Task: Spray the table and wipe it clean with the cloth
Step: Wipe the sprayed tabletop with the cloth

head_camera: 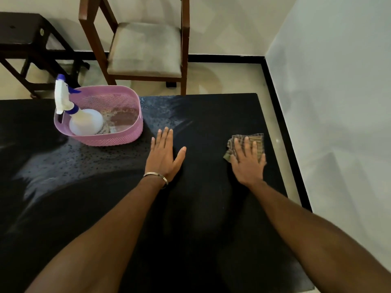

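Flat-fingered, the right hand (248,160) presses the cloth (255,142) on the table (211,208); the left hand (164,153) rests spread.

Matt black table (203,208), droplet-speckled near its far edge; woven checked cloth (255,140); perforated pink plastic basket (127,134); translucent plastic spray bottle (84,121); wooden chair (146,49).

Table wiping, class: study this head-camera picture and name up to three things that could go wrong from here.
1. The right hand presses the cloth close to the table's right edge; a wide stroke could slip off.
2. Droplets lie beside the pink basket; wiping there could shove it, tipping the spray bottle inside.
3. The left hand rests flat near wet patches and may smear them.
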### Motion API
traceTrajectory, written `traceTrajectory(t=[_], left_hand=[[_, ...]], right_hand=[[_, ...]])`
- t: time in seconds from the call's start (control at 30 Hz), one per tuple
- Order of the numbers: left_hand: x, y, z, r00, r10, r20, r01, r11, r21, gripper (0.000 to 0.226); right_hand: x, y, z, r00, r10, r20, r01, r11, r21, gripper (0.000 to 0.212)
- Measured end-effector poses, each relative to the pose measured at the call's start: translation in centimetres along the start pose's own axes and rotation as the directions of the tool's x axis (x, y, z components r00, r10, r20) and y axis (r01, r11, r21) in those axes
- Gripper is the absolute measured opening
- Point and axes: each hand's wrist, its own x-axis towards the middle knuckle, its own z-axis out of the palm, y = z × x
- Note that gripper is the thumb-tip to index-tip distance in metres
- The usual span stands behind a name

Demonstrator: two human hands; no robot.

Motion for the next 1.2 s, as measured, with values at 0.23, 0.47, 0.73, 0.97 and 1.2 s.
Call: traceTrajectory(t=[0.23,0.47,0.73,0.97,1.2], left_hand=[[-4.0,1.7,0.3,1.0,-0.011,0.002,0.011,1.0,0.018,0.075],[-7.2,2.5,0.0,1.0,-0.015,-0.012,0.016,0.999,0.043,0.078],[-9.1,2.1,-0.6,0.999,-0.028,-0.028,0.029,0.999,0.031,0.078],[-9.6,-1.9,-1.9,0.999,-0.039,-0.019,0.039,0.999,0.024,0.079],[-9.5,-10.3,-4.7,1.0,-0.016,0.009,0.016,1.0,0.024,0.081]], right_hand=[[-7.3,-8.2,3.7,0.975,-0.221,0.006,0.221,0.975,-0.032,0.065],[-15.2,-7.6,7.7,0.789,-0.607,0.092,0.612,0.789,-0.051,0.06],[-9.7,5.8,3.1,0.998,-0.058,0.027,0.059,0.998,-0.02,0.064],[-8.1,1.9,2.8,0.983,0.181,0.021,-0.182,0.981,0.073,0.067],[-7.4,-8.0,4.1,0.976,0.216,0.018,-0.217,0.973,0.084,0.066]])
